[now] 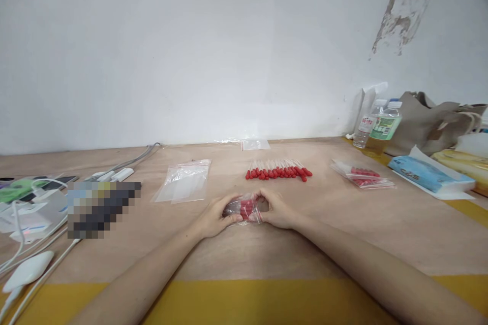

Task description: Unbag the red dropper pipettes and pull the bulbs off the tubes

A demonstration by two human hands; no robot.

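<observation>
Plastic zip bag [244, 208] with red tips inside is gripped by fingers of left hand [216, 217] and right hand [281, 212], mid-counter [244, 259]. Bottle labels [383, 127] are unreadable; white wall [213, 56] is peeling.

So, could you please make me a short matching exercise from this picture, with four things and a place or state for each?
Things
1. Nearest clear plastic bag with red contents
2. Loose red-tipped pale sticks
3. Blue-and-white soft tissue pack
4. Green-labelled clear plastic bottle

Places and states
A. Standing upright, white cap on
B. Side by side in a row
C. Held between left hand and right hand
D. Lying flat, white sheet poking up

Pairs: 1-C, 2-B, 3-D, 4-A
</observation>
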